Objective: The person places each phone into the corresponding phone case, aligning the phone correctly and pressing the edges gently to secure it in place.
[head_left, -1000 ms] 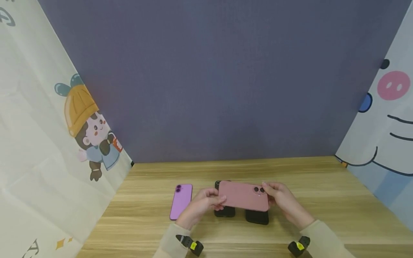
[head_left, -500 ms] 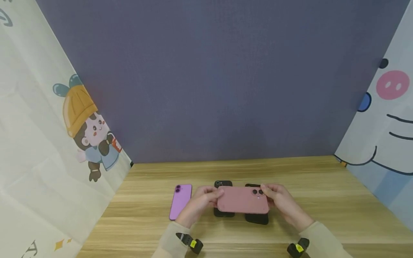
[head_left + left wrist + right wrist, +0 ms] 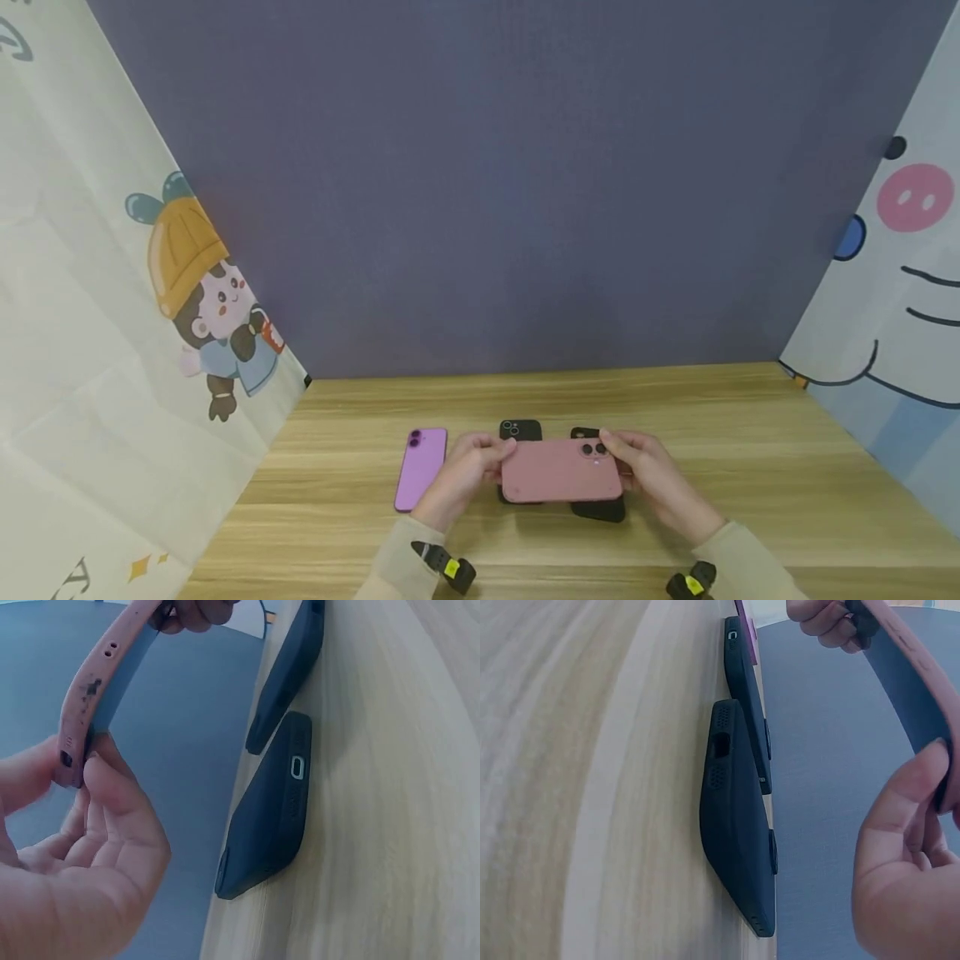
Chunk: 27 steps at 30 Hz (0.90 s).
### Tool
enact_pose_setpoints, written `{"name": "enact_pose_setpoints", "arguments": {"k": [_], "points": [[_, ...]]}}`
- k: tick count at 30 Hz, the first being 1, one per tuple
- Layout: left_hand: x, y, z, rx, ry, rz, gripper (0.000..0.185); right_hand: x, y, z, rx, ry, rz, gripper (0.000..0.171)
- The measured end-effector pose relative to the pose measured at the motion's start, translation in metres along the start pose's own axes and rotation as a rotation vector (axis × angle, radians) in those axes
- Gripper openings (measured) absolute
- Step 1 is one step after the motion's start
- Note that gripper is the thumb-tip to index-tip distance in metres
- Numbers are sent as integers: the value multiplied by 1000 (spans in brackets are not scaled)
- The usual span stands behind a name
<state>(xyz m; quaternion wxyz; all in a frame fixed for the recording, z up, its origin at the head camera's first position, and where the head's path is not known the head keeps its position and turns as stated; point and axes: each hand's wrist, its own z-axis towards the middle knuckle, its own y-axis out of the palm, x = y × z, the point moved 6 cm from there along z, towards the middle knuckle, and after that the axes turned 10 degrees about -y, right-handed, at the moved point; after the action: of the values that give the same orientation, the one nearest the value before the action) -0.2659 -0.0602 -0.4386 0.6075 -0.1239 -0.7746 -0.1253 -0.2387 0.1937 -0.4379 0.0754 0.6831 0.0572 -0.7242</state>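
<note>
A phone in a pink case [image 3: 558,471] is held sideways above the table, its back and two lenses facing the head camera. My left hand [image 3: 468,471] pinches its left end, thumb on top. At the lens end, my right hand [image 3: 652,475] grips the other short side. Both wrist views show the pink case's edge [image 3: 97,679] with a smooth grey-blue face on its underside. Beneath it two black phones [image 3: 521,430] [image 3: 600,510] lie on the table, partly hidden by the pink one. A purple phone [image 3: 422,469] lies to their left.
The wood-grain table [image 3: 352,417] ends at a dark grey-blue back panel [image 3: 540,208]. White printed sheets stand at the left [image 3: 75,250] and right [image 3: 907,333]. Each wrist wears a black strap [image 3: 450,571] with a yellow mark.
The pink-cased phone has come down a little and slightly left in both hands, and its slant has levelled out. More of the black phones' far ends shows now.
</note>
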Motion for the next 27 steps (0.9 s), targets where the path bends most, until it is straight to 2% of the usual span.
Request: {"name": "enact_pose_setpoints", "arguments": {"k": [9,16,20,27], "points": [[1,-1,0,12,2,-21,18,0,4,-1,-49,32,48,46],[-1,-7,2,43,-22,-97,24,1,13,-7,-185,29,153,24],[-2,-11,3,60,-31,-129,23,0,18,-9,-251,19,198,21],[-3,-10,2,18,-47,-166,15,0,17,-9,-237,-12,161,24]]}}
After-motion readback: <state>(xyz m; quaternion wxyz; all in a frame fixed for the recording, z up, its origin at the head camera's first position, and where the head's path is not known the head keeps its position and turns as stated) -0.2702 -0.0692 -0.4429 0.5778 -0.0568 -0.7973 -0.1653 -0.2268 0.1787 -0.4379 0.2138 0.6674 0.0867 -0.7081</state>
